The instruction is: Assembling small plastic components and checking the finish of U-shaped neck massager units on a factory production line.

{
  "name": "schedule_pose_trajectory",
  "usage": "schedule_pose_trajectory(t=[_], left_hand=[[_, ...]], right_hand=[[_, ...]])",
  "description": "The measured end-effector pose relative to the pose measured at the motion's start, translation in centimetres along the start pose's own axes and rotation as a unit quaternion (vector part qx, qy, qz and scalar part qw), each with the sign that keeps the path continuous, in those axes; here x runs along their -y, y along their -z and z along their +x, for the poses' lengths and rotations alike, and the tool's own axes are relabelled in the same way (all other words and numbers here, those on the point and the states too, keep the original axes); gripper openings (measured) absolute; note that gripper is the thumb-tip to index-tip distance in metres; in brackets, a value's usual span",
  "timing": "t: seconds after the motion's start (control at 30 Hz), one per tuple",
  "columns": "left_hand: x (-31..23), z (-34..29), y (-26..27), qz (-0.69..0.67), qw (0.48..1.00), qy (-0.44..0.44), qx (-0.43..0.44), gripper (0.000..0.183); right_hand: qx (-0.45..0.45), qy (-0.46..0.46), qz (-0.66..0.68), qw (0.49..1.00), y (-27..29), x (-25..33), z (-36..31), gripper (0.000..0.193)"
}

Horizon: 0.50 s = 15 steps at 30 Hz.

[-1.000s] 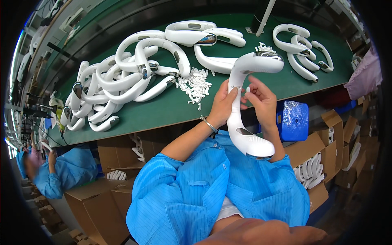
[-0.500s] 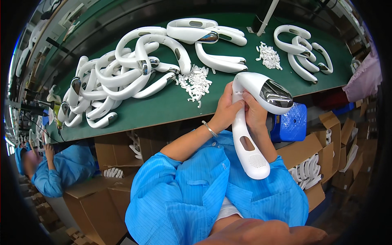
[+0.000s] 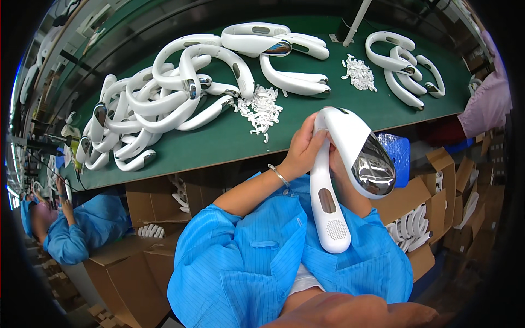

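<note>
A white U-shaped neckband (image 3: 330, 225) with a glossy dark chrome end is held up in front of my chest, off the table. My left hand (image 3: 306, 145) grips it near its bend, fingers wrapped around its left side. My right hand (image 3: 340, 164) holds it from behind on the other side; the neckband covers most of those fingers. Its lower arm shows an oval slot and a patch of small holes. A heap of small white plastic pieces (image 3: 261, 111) lies on the green table beyond my left hand, beside a pile of similar neckbands (image 3: 158, 109).
More neckbands (image 3: 402, 65) and a second heap of white pieces (image 3: 359, 75) lie at the table's right. A blue plastic stool (image 3: 396, 158) stands below the edge. Cardboard boxes (image 3: 126, 279) flank me; one (image 3: 407, 202) holds white parts. A co-worker (image 3: 82, 229) is at left.
The neckband has turned in my hands: its chrome end swung downward and its lower arm shifted slightly left. More of my right hand is now hidden behind it.
</note>
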<state>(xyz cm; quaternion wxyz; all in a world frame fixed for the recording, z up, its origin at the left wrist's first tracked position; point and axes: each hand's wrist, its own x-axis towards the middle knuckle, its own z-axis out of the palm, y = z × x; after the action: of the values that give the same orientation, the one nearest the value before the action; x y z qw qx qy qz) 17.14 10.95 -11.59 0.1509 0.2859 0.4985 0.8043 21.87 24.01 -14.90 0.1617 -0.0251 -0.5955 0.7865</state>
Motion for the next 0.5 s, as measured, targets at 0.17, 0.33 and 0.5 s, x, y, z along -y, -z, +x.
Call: schedule_pose_trajectory(t=[0.17, 0.33, 0.5], left_hand=[[0.4, 0.0, -0.3, 0.011, 1.0, -0.008, -0.025, 0.037], [-0.1, 0.0, -0.4, -0.006, 1.0, 0.012, -0.027, 0.035], [-0.2, -0.2, -0.4, -0.029, 0.999, 0.045, -0.003, 0.041]], right_hand=[[-0.021, -0.182, 0.324, 0.928, 1.1, -2.0, -0.1, 0.054], [-0.047, -0.165, 0.31, 0.935, 2.4, -3.7, -0.7, 0.049], [0.069, -0.005, 0.157, 0.985, -2.7, 2.4, 1.0, 0.043]])
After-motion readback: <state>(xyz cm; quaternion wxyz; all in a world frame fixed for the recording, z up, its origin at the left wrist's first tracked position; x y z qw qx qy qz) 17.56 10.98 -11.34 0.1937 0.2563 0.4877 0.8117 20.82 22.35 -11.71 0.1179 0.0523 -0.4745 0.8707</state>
